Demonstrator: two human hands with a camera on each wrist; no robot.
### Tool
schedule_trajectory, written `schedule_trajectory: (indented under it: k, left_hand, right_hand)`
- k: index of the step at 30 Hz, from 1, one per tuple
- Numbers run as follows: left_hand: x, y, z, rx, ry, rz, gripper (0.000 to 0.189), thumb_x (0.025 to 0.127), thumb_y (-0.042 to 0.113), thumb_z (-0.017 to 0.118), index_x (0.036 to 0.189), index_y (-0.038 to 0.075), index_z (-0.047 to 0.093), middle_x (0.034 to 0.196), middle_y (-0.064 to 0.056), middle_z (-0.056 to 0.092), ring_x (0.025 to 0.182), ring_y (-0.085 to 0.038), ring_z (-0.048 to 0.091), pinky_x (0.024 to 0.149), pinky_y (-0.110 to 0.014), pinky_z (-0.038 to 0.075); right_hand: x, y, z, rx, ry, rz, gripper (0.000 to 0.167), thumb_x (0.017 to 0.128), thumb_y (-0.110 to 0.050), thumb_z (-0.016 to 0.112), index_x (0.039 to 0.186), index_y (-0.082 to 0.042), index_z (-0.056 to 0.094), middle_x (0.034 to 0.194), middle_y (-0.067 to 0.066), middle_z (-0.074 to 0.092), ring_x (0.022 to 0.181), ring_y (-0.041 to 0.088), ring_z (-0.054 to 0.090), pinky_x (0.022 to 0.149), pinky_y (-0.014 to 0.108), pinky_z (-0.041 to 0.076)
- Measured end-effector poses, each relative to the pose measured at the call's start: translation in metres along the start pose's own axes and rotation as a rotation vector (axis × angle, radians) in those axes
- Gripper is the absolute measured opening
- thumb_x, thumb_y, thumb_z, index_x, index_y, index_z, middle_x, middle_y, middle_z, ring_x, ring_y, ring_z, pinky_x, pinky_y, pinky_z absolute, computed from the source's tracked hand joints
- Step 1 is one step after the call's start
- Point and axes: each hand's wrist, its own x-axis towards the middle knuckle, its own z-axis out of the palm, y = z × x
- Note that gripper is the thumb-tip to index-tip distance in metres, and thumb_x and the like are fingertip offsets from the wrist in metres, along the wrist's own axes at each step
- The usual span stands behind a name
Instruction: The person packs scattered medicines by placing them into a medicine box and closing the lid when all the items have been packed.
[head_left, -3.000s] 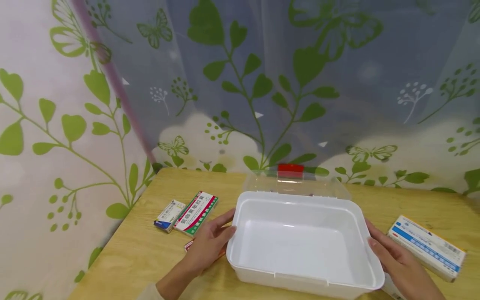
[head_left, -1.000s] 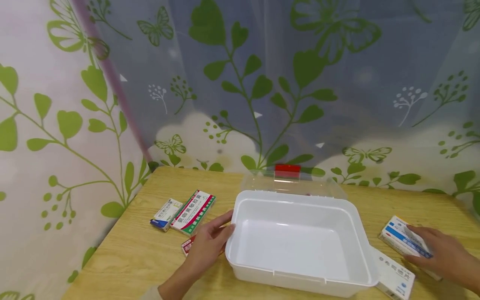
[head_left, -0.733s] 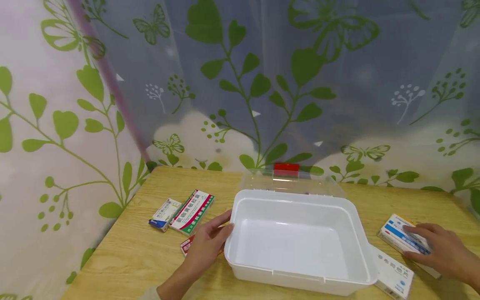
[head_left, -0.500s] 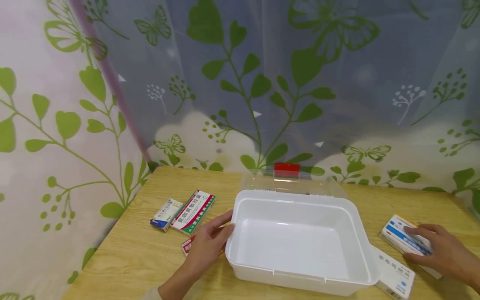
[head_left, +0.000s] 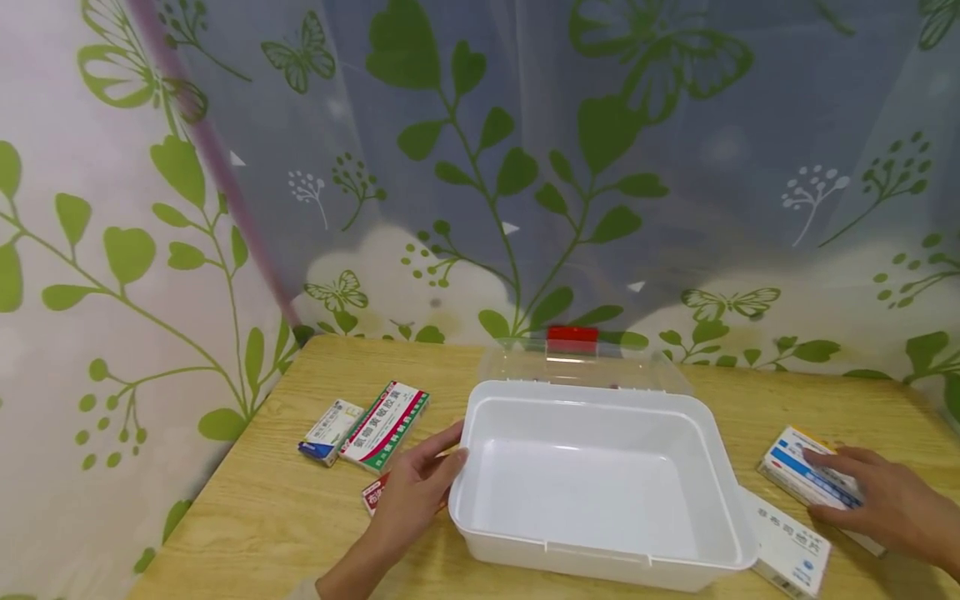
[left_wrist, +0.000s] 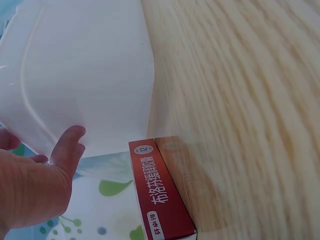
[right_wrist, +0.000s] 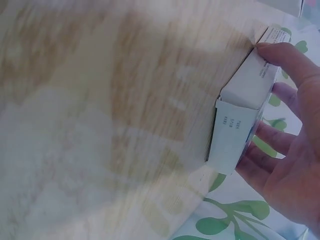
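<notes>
A white plastic storage box [head_left: 577, 500] stands with its hollow facing up. My left hand [head_left: 416, 483] holds its left edge, the thumb by the rim; in the left wrist view, fingertips [left_wrist: 75, 132] press the outer wall. A red ibuprofen capsule box [left_wrist: 162, 195] lies beneath that hand, partly hidden in the head view. On the right, my right hand [head_left: 881, 496] grips a white medicine box with a blue stripe [head_left: 802, 473], thumb on one side and fingers on the other. The right wrist view shows this medicine box [right_wrist: 235, 125] still against the table.
A plain white medicine box [head_left: 791, 542] lies beside the storage box's right wall. Two more medicine boxes, one green, white and red [head_left: 386, 425] and one white and blue [head_left: 330, 432], lie left on the wooden table [head_left: 255, 517]. Behind is a clear lid [head_left: 510, 362] with a red latch [head_left: 572, 337].
My right hand has left the storage box's right edge and moved right onto the blue-striped medicine box, which has shifted slightly. The plain white box has come into view. My left hand stays in place.
</notes>
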Motion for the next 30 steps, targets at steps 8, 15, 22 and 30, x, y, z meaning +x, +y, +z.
schedule_trajectory:
  k: [8, 15, 22, 30]
  left_hand:
    - [-0.001, -0.002, 0.000, -0.021, -0.002, -0.005, 0.048, 0.096, 0.011, 0.058, 0.140, -0.003, 0.044, 0.134, -0.029, 0.048, 0.111, -0.038, 0.057, 0.081, -0.038, 0.054]
    - [0.001, -0.005, 0.004, -0.004, 0.002, 0.008, 0.047, 0.096, 0.013, 0.058, 0.139, -0.001, 0.046, 0.135, -0.026, 0.048, 0.111, -0.035, 0.058, 0.081, -0.037, 0.054]
    - [0.000, -0.004, 0.003, 0.012, 0.002, 0.009, 0.048, 0.097, 0.014, 0.058, 0.141, 0.000, 0.044, 0.136, -0.026, 0.048, 0.112, -0.035, 0.058, 0.082, -0.037, 0.053]
    - [-0.001, -0.001, 0.000, 0.020, 0.004, 0.001, 0.049, 0.097, 0.016, 0.058, 0.141, 0.000, 0.044, 0.134, -0.025, 0.049, 0.110, -0.031, 0.059, 0.081, -0.037, 0.054]
  right_hand:
    - [0.001, 0.006, 0.001, -0.036, -0.013, -0.030, 0.082, 0.075, -0.058, 0.071, 0.125, 0.005, 0.057, 0.116, 0.044, 0.044, 0.095, 0.060, 0.050, 0.073, 0.062, 0.045]
    - [-0.004, 0.003, -0.001, -0.046, -0.013, 0.006, 0.081, 0.074, -0.055, 0.073, 0.124, 0.006, 0.057, 0.114, 0.044, 0.045, 0.094, 0.060, 0.050, 0.072, 0.062, 0.045]
    - [-0.005, 0.003, -0.003, -0.038, 0.017, 0.008, 0.079, 0.075, -0.055, 0.073, 0.126, 0.003, 0.055, 0.115, 0.044, 0.045, 0.096, 0.061, 0.049, 0.074, 0.064, 0.044]
    - [-0.006, -0.010, -0.022, 0.032, 0.131, -0.059, 0.077, 0.074, -0.043, 0.079, 0.130, 0.002, 0.054, 0.113, 0.044, 0.046, 0.096, 0.062, 0.048, 0.074, 0.065, 0.043]
